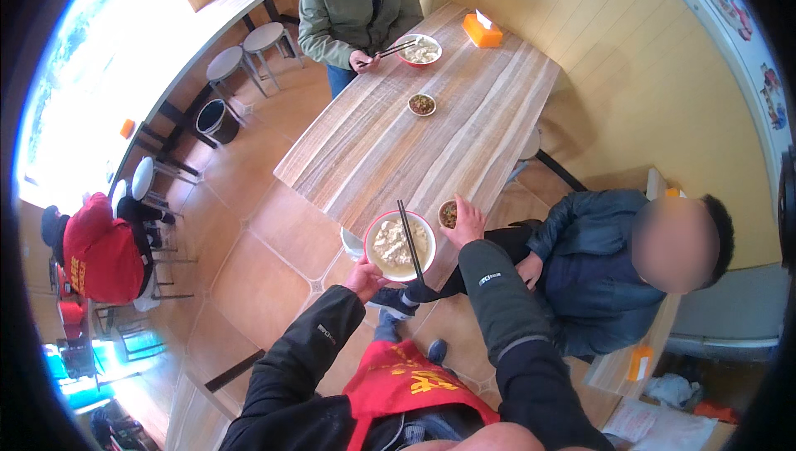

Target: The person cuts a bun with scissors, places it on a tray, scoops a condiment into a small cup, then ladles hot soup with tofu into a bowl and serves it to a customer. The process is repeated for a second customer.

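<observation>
My left hand [364, 280] grips the near left rim of a red-rimmed white bowl [395, 247]. Pale, lumpy food in broth fills it, perhaps tofu pudding. A pair of dark chopsticks [408, 236] lies across its right side. The bowl is at the near end of a wood-grain table [373, 171]; whether it rests on the top or is held just above, I cannot tell. To its right, my right hand [467, 222] has its fingers around a small dish of chopped condiment [447, 214], covering the dish's right side.
Across the table a person in a green jacket [357, 9] holds chopsticks over another bowl [419, 51]. A second condiment dish [422, 104] and an orange tissue box [482, 30] stand there. Close on my right sits a person in a dark jacket [597, 277]. Stools [225, 64] line the window counter.
</observation>
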Available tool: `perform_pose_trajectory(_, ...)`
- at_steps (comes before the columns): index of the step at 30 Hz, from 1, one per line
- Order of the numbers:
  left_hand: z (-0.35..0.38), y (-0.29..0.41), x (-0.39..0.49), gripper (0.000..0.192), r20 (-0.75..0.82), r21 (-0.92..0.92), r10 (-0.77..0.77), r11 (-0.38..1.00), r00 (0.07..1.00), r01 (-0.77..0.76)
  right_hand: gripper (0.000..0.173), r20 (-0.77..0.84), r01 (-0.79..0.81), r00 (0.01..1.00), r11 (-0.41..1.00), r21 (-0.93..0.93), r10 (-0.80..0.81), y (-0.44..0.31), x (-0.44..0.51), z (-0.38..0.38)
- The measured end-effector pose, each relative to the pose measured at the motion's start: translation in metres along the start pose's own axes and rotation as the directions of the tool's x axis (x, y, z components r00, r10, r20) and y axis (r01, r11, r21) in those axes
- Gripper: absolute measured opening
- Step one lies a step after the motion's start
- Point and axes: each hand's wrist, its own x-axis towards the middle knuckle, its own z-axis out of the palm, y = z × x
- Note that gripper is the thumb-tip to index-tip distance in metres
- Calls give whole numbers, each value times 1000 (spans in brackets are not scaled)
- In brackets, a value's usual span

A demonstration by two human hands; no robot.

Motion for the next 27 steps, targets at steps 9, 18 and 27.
perform_pose_trajectory(9, 42, 98, 30, 80, -83, 41, -3, 999, 997, 7, 100, -90, 86, 993, 980, 178, -71, -69, 65, -60)
perform_pose_trajectory(18, 39, 90, 35, 75, -158, 38, 12, 999, 987, -6, 78, -4, 34, 999, 868, 495, -37, -66, -152, -128)
perform_pose_trajectory(27, -2, 42, -56, 49, -422, 378, -34, 902, 906, 210, 65, 555, -653, 757, 419, 631, 344, 3, -489, -114)
